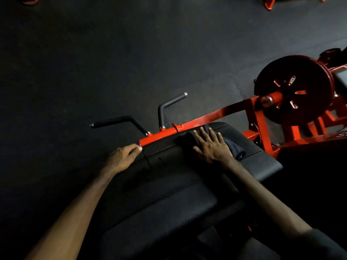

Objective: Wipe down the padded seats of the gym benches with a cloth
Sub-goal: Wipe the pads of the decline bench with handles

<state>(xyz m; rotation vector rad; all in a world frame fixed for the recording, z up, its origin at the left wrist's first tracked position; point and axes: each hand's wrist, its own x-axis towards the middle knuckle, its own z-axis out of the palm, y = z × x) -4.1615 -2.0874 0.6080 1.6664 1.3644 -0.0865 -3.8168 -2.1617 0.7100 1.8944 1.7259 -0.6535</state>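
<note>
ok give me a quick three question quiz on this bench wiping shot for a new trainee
1. True or false: the right hand lies flat with spread fingers on the cloth.
2. What is the left hand touching? A) the weight plate B) the near edge of the black pad, by the end of the orange bar C) a black handle
3. Fill in: the cloth lies on the black ____.

Key: 1 true; 2 B; 3 pad
</note>
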